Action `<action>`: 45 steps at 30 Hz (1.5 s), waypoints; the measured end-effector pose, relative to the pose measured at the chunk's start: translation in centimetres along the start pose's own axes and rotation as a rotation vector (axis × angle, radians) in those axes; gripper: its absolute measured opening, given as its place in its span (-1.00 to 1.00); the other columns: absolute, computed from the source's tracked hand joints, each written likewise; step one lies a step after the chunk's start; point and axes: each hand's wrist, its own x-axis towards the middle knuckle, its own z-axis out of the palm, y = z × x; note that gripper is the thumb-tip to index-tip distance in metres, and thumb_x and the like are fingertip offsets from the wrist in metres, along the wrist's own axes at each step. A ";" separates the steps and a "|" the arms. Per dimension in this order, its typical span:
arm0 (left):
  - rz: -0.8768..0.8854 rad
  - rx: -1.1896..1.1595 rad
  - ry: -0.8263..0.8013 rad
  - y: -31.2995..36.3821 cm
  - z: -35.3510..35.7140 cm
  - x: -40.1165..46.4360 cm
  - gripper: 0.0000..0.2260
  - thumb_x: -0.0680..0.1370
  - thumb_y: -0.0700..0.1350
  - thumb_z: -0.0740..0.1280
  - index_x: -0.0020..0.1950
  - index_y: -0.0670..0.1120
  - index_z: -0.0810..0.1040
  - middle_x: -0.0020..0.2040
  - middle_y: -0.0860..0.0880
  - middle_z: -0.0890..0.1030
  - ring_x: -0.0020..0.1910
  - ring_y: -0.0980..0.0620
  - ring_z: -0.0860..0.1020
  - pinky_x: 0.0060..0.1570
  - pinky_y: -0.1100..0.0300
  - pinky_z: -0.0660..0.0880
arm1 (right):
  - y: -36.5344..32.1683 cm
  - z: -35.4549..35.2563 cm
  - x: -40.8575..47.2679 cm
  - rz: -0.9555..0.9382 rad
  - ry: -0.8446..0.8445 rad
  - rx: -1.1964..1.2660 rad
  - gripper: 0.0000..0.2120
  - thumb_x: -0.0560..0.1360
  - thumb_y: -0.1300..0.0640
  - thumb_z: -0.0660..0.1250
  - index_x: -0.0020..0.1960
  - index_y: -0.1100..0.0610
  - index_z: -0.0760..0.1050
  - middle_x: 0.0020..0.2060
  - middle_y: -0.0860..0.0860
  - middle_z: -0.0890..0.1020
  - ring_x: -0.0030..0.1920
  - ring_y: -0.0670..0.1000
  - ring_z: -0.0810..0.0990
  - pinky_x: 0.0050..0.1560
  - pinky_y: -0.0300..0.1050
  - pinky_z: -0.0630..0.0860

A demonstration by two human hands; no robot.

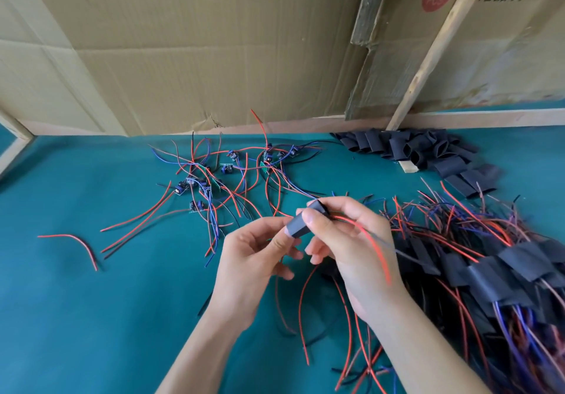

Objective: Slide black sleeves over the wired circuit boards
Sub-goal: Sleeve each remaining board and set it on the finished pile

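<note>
A black sleeve (pixel 301 225) is held up between both hands over the green table (pixel 91 302). My right hand (pixel 345 240) pinches its upper end between thumb and forefinger, and red wires trail out past that hand. My left hand (pixel 253 259) pinches the sleeve's lower end; the board inside is hidden. Bare wired circuit boards (pixel 208 179) with red, blue and black leads lie tangled farther back. A heap of empty black sleeves (pixel 422 152) sits at the back right. Sleeved boards (pixel 489 271) with their wires are piled on the right.
Flattened cardboard (pixel 214 41) stands along the back behind a wooden rail (pixel 458 118). A slanted wooden stick (pixel 434 48) leans over the sleeve heap. One loose red wire (pixel 76 243) lies at the left. More loose wires (pixel 336 332) lie under my forearms.
</note>
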 end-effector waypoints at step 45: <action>-0.230 0.103 0.125 0.2 -0.5 0.8 -0.88 0.58 -0.32 0.31 -0.04 -0.15 0.61 -0.21 -0.06 0.67 -0.24 0.03 0.63 -0.24 0.22 0.60 | -4.8 -2.6 10.1 0.209 -0.224 -0.874 -0.88 0.48 0.14 0.47 -0.13 0.19 0.74 -0.16 0.07 0.76 -0.27 -0.08 0.64 -0.24 -0.23 0.46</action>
